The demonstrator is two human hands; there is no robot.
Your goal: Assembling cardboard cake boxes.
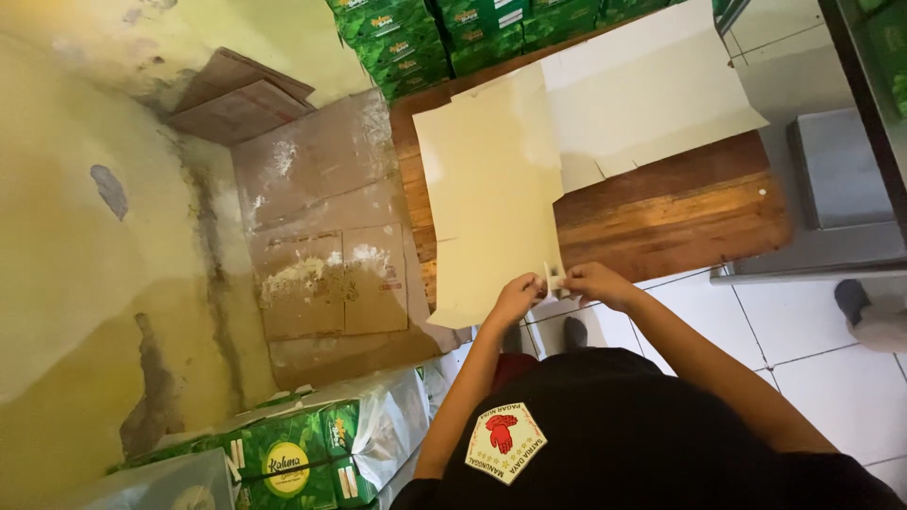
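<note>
A flat cream cardboard sheet (487,189), cut like an unfolded box blank, lies tilted over the near edge of a brown wooden table (680,222). My left hand (517,297) pinches its near right corner. My right hand (590,280) grips a small tab of the same sheet, right beside the left hand. A second, larger cream sheet (652,90) lies flat on the table behind it.
Flattened brown cartons (326,246) lean against the stained yellow wall on the left. Green packaged boxes (444,33) are stacked beyond the table, and more green packs in plastic (302,453) sit at the lower left. White floor tiles (803,359) lie to the right, beside a grey metal unit (841,170).
</note>
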